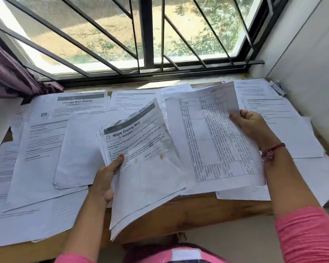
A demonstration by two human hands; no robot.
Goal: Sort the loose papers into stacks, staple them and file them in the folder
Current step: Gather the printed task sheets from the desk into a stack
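A creased stack headed "Wipe Drying Mat" [141, 158] is pinched in the left hand [106, 175] while a table-printed sheet [215, 137], just right of it, is pinched by the right hand [253, 124], seemingly held apart for sorting above the paper-strewn surface [198, 211].

White papers [80, 149] with black print, brown wood counter [198, 211], pink sleeves [310, 234], purple curtain [10, 76], black window grille [146, 33].

Barred window [146, 35] beyond both hands, purple curtain [10, 73] far left of the left hand, white wall [308, 59] right of the right hand.
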